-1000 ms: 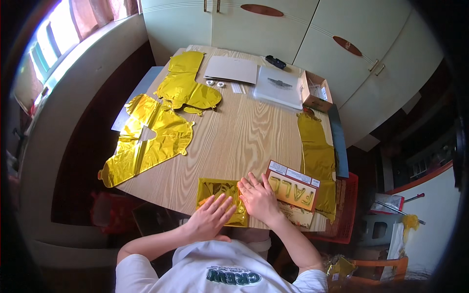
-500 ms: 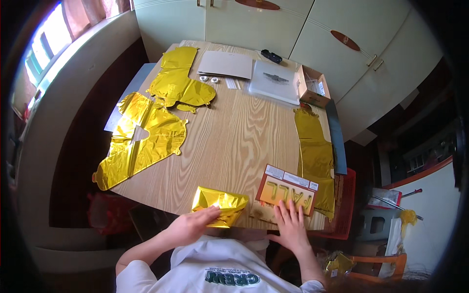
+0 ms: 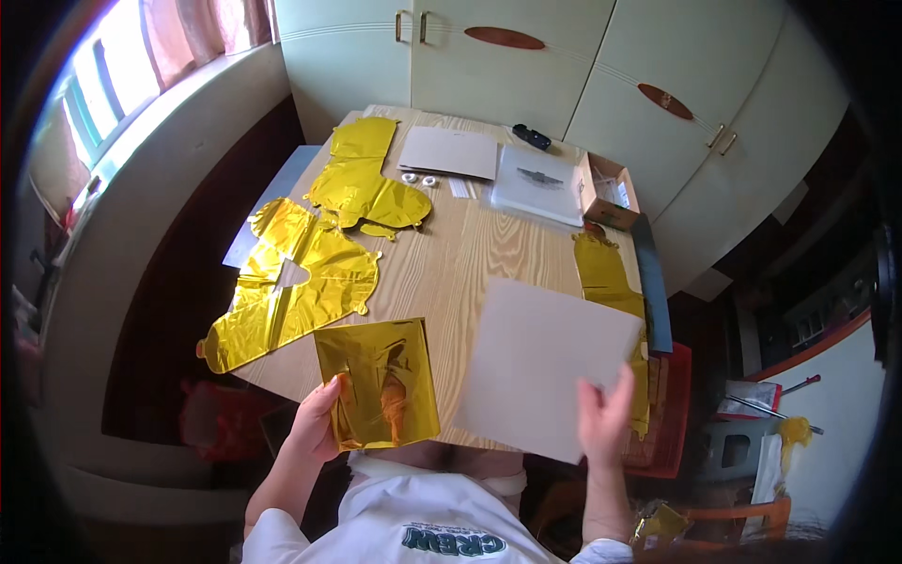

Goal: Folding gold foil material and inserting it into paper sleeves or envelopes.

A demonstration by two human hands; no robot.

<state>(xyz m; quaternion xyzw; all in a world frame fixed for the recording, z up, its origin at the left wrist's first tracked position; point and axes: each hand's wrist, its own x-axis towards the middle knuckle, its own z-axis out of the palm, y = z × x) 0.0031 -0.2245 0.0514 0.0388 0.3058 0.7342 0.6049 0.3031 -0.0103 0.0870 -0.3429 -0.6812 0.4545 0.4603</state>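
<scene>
My left hand (image 3: 315,428) grips the lower left edge of a folded gold foil balloon (image 3: 379,381), lifted above the near edge of the wooden table (image 3: 465,249). My right hand (image 3: 604,418) holds a grey card sheet (image 3: 545,362) by its lower right corner, its plain back facing me, raised over the table's near right part. The two held things sit side by side, nearly touching.
Two flat gold foil balloons (image 3: 296,287) (image 3: 362,179) lie on the table's left half, and a gold strip (image 3: 606,273) lies at its right edge. At the far end are a grey sheet (image 3: 449,150), a clear plastic packet (image 3: 537,183) and a small cardboard box (image 3: 606,193). White cupboards (image 3: 526,66) stand behind.
Both hands have lifted off the table. The left one picked up the folded gold foil; the right one picked up the card and turned its plain side toward me.
</scene>
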